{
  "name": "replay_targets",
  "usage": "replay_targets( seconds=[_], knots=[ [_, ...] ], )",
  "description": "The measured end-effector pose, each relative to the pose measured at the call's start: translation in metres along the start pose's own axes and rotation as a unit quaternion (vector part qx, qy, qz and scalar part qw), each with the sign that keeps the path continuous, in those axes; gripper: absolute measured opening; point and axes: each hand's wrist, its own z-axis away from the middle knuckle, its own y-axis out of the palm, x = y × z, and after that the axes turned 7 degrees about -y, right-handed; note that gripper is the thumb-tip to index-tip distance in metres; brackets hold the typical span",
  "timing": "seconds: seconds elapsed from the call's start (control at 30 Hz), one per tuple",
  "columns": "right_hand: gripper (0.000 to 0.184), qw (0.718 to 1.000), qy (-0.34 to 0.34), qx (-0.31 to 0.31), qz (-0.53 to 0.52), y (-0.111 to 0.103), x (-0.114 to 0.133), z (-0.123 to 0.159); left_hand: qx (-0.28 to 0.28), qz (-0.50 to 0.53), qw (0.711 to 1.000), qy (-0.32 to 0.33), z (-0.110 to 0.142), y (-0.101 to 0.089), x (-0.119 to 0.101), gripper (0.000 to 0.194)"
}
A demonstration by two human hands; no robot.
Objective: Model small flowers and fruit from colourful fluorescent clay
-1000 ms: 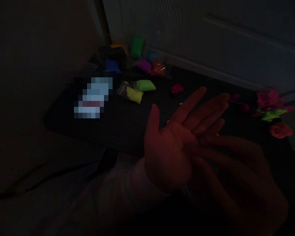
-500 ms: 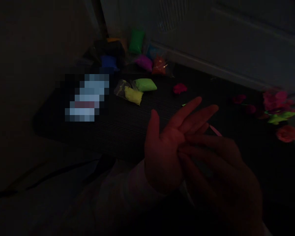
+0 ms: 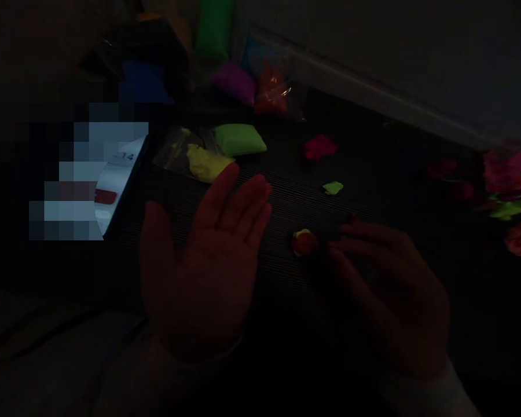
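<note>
The scene is very dim. My left hand (image 3: 204,266) is held palm up with fingers stretched, and nothing lies on it. Its fingertips overlap the near side of a yellow clay lump (image 3: 204,165) on a clear bag. To the right, my right hand (image 3: 391,289) has its thumb and fingertips pinched together; what they hold, if anything, is too dark to make out. Just left of those fingertips sits a small round red and yellow clay piece (image 3: 304,242) on the dark table (image 3: 282,208). Farther back lie a light green clay bit (image 3: 332,187) and a pinkish-red clay lump (image 3: 320,147).
A light green clay packet (image 3: 239,139) lies beyond the yellow lump. Purple (image 3: 234,83), orange (image 3: 272,92), blue (image 3: 143,83) and green (image 3: 215,29) packets stand at the back. A lit phone (image 3: 121,179), partly pixelated, is left. Pink flowers (image 3: 507,174) stand at the right edge.
My hands have come apart: the right fingertips left the left palm, and my left hand moved left. The red and yellow piece now shows between them. The view has moved closer to the table.
</note>
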Motion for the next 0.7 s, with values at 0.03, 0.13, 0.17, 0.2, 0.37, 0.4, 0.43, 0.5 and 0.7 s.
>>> replay_targets(
  seconds=[0.03, 0.13, 0.17, 0.2, 0.37, 0.4, 0.43, 0.5, 0.7],
  knots=[
    [0.01, 1.0, -0.004, 0.005, 0.007, 0.003, -0.002, -0.001, -0.004, -0.004, 1.0, -0.008, 0.0, -0.001, 0.0, 0.057],
    [0.01, 0.999, -0.012, 0.023, 0.023, 0.009, -0.004, -0.004, -0.003, -0.002, 0.999, -0.034, 0.0, -0.001, 0.0, 0.055],
    [0.01, 0.999, -0.012, 0.025, 0.023, 0.01, -0.003, -0.005, 0.0, 0.001, 0.999, -0.041, 0.0, -0.001, 0.001, 0.055],
    [0.011, 0.999, -0.01, 0.028, 0.022, 0.01, -0.003, -0.005, 0.002, 0.005, 0.999, -0.046, 0.0, 0.0, 0.001, 0.055],
    [0.013, 0.998, -0.018, 0.045, 0.043, 0.011, -0.002, -0.005, -0.005, 0.014, 0.998, -0.069, 0.001, -0.001, 0.0, 0.054],
    [0.013, 0.998, -0.021, 0.046, 0.047, 0.011, -0.002, -0.005, -0.008, 0.015, 0.997, -0.071, 0.001, -0.001, 0.0, 0.053],
    [0.013, 0.998, -0.024, 0.044, 0.049, 0.012, -0.002, -0.005, -0.009, 0.016, 0.997, -0.073, 0.001, -0.001, 0.0, 0.053],
    [0.013, 0.997, -0.031, 0.042, 0.05, 0.012, -0.002, -0.005, 0.002, 0.021, 0.997, -0.073, 0.001, -0.001, 0.0, 0.054],
    [0.015, 0.997, -0.036, 0.041, 0.06, 0.013, -0.003, -0.005, 0.013, 0.031, 0.996, -0.085, 0.001, 0.0, 0.0, 0.058]
  ],
)
